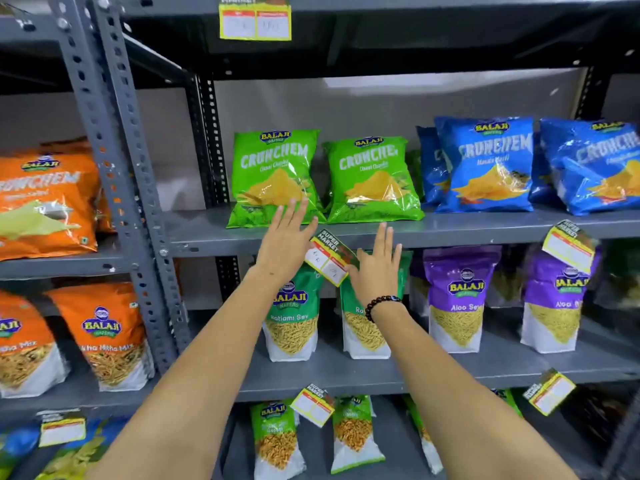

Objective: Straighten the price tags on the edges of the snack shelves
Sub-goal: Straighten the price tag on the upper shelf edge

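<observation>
A yellow-and-white price tag (329, 257) hangs tilted, its right end dropped, on the front edge of the grey middle shelf (450, 233). My left hand (284, 245) is raised just left of it, fingers spread, holding nothing. My right hand (377, 268), with a dark bead bracelet at the wrist, is at the tag's lower right corner, fingers spread; its thumb appears to touch the tag. Other tags hang crooked: one at the right on the same shelf (569, 249), two on the shelf below (312, 406) (549, 393). The top tag (255, 19) sits straight.
Green snack bags (277, 174) and blue ones (485, 164) stand on the middle shelf. Green and purple pouches (457, 299) fill the shelf below. A perforated grey upright (117, 174) divides off the left rack of orange bags (45, 202), with a level tag (62, 430) low down.
</observation>
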The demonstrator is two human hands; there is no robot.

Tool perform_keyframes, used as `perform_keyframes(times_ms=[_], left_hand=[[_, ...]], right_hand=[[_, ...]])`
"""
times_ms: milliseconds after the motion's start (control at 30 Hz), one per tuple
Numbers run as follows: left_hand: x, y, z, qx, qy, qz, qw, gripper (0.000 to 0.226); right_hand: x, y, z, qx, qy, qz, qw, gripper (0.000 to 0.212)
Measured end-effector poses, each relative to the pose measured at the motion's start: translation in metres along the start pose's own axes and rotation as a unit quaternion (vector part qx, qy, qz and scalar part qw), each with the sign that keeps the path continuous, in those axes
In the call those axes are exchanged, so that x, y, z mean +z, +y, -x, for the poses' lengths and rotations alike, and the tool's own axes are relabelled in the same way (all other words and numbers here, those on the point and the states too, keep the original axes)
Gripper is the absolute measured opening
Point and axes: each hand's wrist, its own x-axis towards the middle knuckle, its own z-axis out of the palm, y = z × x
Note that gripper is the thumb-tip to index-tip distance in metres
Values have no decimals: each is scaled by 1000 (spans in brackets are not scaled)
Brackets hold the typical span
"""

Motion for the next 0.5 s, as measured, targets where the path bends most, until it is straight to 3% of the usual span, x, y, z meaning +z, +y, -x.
perform_keyframes(times_ms=[200, 500], left_hand=[[17, 0, -15, 39, 20, 59, 997, 45], [12, 4, -25, -6, 31, 231, 972, 17]], right_hand=[[12, -5, -13, 22, 55, -8, 998, 26], [16, 7, -17, 13, 63, -109, 992, 17]])
